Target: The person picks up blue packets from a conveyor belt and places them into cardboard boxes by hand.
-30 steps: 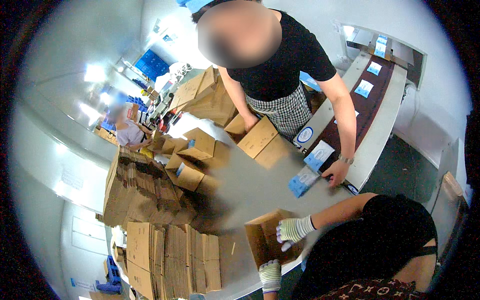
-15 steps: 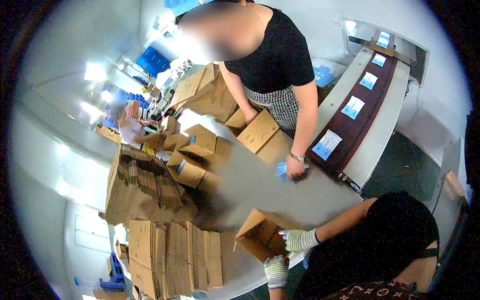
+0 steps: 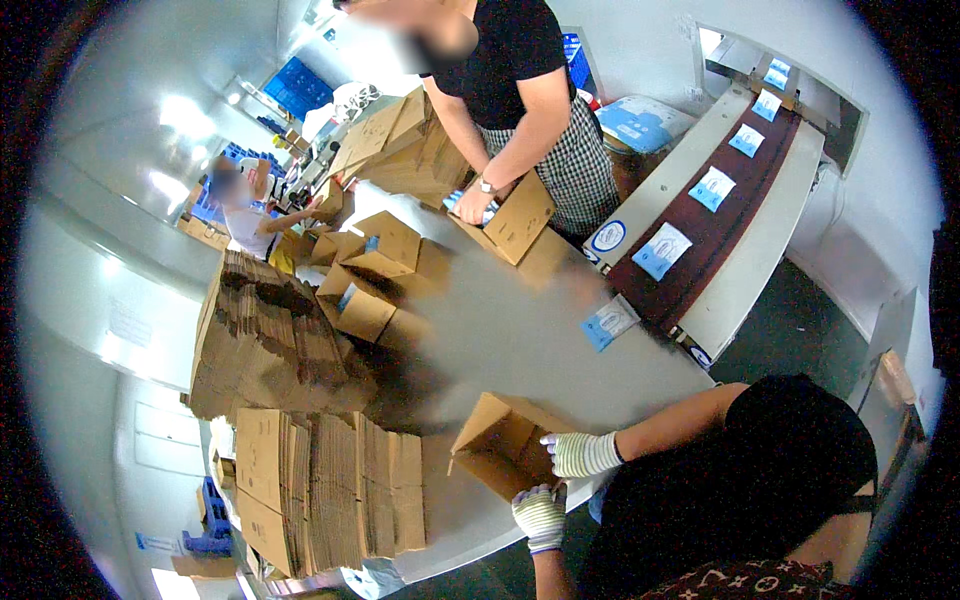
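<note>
An open cardboard box (image 3: 490, 430) rests on the near part of the grey table, its opening toward me. My left hand (image 3: 540, 515), in a striped glove with bare fingertips, is closed on the box's near lower edge. Higher up, my right hand (image 3: 585, 455), gloved alike, grips the box's right side with its fingers at the opening. Some of the fingers of both hands are hidden. No contents can be made out in the shadowed box. A blue and white soft pack (image 3: 610, 322) lies beyond it, by the conveyor's end.
Flat cardboard stacks (image 3: 330, 490) stand left of my box, with a taller stack (image 3: 270, 340) behind. A conveyor belt (image 3: 690, 250) carries several packs at the right. Across the table (image 3: 500, 330), a co-worker (image 3: 530, 100) handles another box (image 3: 515, 220); another person (image 3: 245, 220) works farther back.
The co-worker's hand has moved from beside the conveyor to the other box, with blue packs. A pack now lies at the belt's end. My hands keep hold of my box; the view has shifted slightly.
</note>
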The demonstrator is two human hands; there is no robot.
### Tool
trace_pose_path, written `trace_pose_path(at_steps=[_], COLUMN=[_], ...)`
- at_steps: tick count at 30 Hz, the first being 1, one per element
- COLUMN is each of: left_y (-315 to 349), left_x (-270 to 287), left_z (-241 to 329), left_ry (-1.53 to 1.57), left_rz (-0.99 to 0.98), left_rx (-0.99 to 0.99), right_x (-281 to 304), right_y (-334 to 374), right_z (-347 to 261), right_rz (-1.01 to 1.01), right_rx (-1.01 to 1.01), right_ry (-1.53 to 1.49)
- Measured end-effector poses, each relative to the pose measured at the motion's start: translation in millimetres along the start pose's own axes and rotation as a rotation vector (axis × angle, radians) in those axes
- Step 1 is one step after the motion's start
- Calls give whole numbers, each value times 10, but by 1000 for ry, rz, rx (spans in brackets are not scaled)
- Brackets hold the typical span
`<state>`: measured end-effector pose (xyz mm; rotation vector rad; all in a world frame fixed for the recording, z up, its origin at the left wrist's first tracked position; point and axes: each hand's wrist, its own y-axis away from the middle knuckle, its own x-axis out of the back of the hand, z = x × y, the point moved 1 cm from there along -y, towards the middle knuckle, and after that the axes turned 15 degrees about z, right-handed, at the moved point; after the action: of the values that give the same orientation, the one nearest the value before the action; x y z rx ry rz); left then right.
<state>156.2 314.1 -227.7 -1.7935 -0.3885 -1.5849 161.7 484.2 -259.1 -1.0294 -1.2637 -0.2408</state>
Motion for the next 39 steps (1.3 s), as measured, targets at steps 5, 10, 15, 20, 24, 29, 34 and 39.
trace_pose_path(at_steps=[5,10,15,20,24,29,34,39], left_y=[-22,-28,-45,-45,-81,-66,-68,-66], left_x=[18,35,27,-64,27,33,-58,-132], left_z=[25,53,38,37,64,66,34,16], left_ry=[-4,31,6,23,5,12,11,61], left_rz=[-34,83,70,67,48,85,65,111], left_rx=[39,29,30,47,64,59,59,67], right_x=[120,202,13,27,-53,-61,4,-43], right_y=[-19,-43,12,11,10,20,8,28], right_z=[16,18,51,64,48,40,89,105], right_rz=[40,-81,43,20,23,69,47,45], right_rx=[-20,-36,-19,-10,-25,-23,-20,-12], right_ry=[-28,-49,2,-5,-51,-5,-34,-22])
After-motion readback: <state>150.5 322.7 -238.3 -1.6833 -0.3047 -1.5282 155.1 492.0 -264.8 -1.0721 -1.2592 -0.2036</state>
